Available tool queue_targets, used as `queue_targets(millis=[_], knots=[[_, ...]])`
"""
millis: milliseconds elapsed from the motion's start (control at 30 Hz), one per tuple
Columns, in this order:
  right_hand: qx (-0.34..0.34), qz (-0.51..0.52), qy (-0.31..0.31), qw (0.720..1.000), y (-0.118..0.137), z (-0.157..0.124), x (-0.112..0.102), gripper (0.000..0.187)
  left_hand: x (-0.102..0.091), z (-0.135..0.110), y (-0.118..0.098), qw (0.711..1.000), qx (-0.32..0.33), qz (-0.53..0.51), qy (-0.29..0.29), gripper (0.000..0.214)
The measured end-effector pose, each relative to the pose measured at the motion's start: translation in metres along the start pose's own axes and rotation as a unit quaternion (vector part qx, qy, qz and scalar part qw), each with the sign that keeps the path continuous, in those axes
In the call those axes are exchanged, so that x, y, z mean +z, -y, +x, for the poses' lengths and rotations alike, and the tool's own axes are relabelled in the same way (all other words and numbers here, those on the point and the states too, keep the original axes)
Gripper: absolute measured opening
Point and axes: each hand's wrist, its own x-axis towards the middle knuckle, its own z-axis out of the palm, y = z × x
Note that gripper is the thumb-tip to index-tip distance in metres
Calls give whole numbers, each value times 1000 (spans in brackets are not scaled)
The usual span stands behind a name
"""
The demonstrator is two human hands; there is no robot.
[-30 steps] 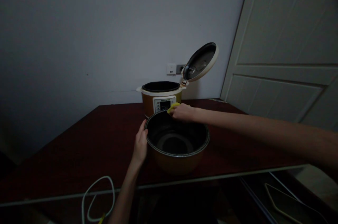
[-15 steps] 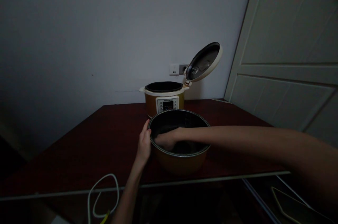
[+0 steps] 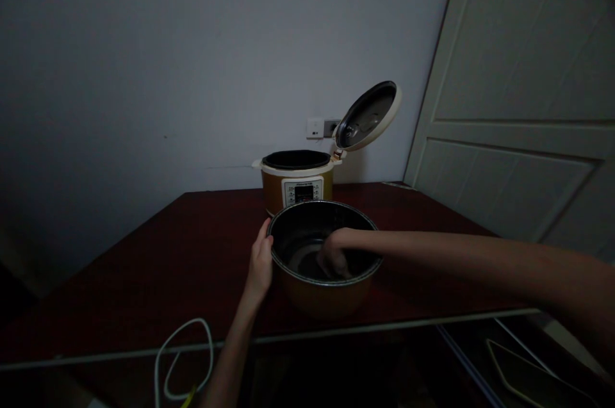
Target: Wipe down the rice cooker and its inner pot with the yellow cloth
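The inner pot (image 3: 327,302) of a cooker, dark inside and orange-brown outside, stands on the table near its front edge. My left hand (image 3: 261,265) grips the pot's left rim, with the thumb near the top of the wall. Down inside the pot is my right hand (image 3: 335,255), its fingers bent low toward the bottom. The dim light and blur hide what those fingers hold, if anything. Behind the pot stands the electric cooker (image 3: 298,184), its lid (image 3: 369,116) swung up to the right.
The dark red table (image 3: 158,267) reaches back to a pale wall with a socket (image 3: 315,129). A white cable (image 3: 210,347) loops over the front edge at left. On the right are a panelled door (image 3: 509,184) and, low down, a pale-edged flat object (image 3: 523,373).
My right hand has moved from the left side of the pot's inside to the right, uncovering part of the bottom. My left hand keeps its grip on the rim.
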Motion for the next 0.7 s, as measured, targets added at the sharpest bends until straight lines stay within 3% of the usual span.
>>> queue_targets(millis=[67, 133, 233, 467, 533, 633, 700], knots=[[-24, -9, 65, 998, 9, 2, 3, 20, 0, 0, 0, 1000, -1, -2, -2, 55], [-59, -29, 74, 995, 15, 5, 2, 21, 1, 0, 0, 1000, 5, 0, -3, 55], [-84, -57, 38, 994, 13, 7, -3, 24, 0, 0, -1, 1000, 10, 11, -4, 54], [1, -110, -62, 992, -4, -5, -11, 19, -2, 2, 5, 1000, 16, -6, 4, 52], [-3, -107, -80, 991, -8, -16, -18, 21, -2, 2, 7, 1000, 20, -7, 4, 51], [-92, -31, -180, 979, -17, -44, -37, 28, -3, 0, 4, 1000, 23, 14, 1, 52], [-167, 80, -291, 939, -27, -72, -49, 31, -3, -2, -2, 997, 48, 60, -23, 51]])
